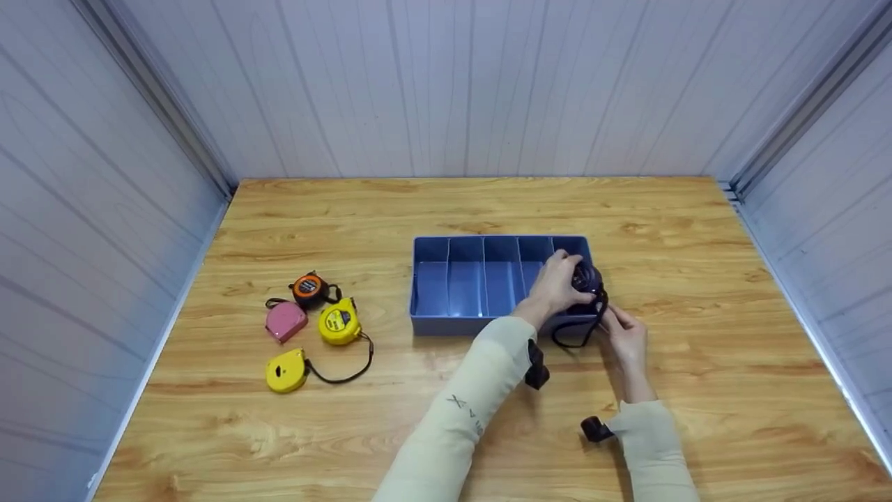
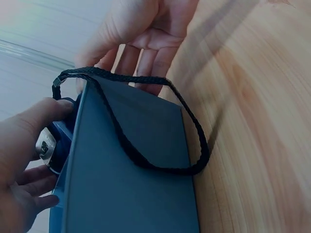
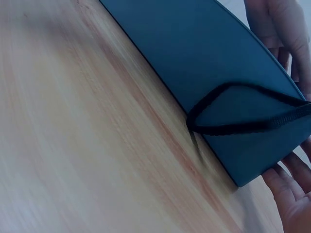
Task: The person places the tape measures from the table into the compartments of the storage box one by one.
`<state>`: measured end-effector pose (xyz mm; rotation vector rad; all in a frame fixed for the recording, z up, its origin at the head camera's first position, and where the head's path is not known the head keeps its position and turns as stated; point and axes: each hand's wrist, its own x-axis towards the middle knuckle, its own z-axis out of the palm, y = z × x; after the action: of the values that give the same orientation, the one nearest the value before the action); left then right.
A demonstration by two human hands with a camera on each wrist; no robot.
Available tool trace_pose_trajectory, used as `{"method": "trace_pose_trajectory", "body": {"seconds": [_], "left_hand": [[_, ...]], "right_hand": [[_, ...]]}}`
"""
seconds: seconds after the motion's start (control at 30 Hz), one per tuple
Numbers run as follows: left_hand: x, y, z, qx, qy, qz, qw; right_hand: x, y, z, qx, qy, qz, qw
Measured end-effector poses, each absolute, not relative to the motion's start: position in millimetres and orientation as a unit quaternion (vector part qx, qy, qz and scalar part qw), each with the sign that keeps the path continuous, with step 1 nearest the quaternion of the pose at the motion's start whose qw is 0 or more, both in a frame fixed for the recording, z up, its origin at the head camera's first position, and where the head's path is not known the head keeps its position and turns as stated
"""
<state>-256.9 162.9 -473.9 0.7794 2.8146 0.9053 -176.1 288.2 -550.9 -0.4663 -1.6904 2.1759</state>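
Note:
My left hand (image 1: 554, 286) grips a dark tape measure (image 1: 585, 277) at the rightmost compartment of a blue divided box (image 1: 446, 325). In the left wrist view, the tape measure (image 2: 60, 141) shows a metal hook end and sits partly behind the box's front wall. Its black wrist strap (image 2: 121, 141) loops over the rim and hangs down outside the front. The right hand (image 1: 627, 341) rests at the box's right front corner. Its fingers (image 3: 282, 187) touch the right end wall in the right wrist view.
Left of the box lie an orange-and-black tape measure (image 1: 311, 288), a pink one (image 1: 286, 321) and two yellow ones, one (image 1: 339, 323) behind the other (image 1: 286, 371). Pale panel walls (image 1: 432, 90) enclose the wooden table (image 1: 334, 446) at the back and sides.

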Motion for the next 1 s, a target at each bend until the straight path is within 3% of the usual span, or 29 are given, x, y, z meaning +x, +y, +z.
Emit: {"method": "trace_pose_trajectory", "body": {"seconds": [0.23,0.37,0.6,0.77,1.0], "left_hand": [[-256,163,-472,0.248,0.927,0.277,0.051],[-256,164,-462,0.244,0.929,0.274,0.056],[-252,163,-450,0.258,0.929,0.264,0.035],[-247,157,-449,0.263,0.929,0.261,0.014],[-243,148,-447,0.271,0.926,0.261,0.007]], "right_hand": [[-178,291,-554,-0.181,-0.597,0.768,0.148],[-177,288,-546,-0.185,-0.618,0.746,0.165],[-173,286,-540,-0.185,-0.544,0.809,0.126],[-173,287,-543,-0.178,-0.592,0.771,0.149],[-173,289,-546,-0.201,-0.601,0.763,0.126]]}}
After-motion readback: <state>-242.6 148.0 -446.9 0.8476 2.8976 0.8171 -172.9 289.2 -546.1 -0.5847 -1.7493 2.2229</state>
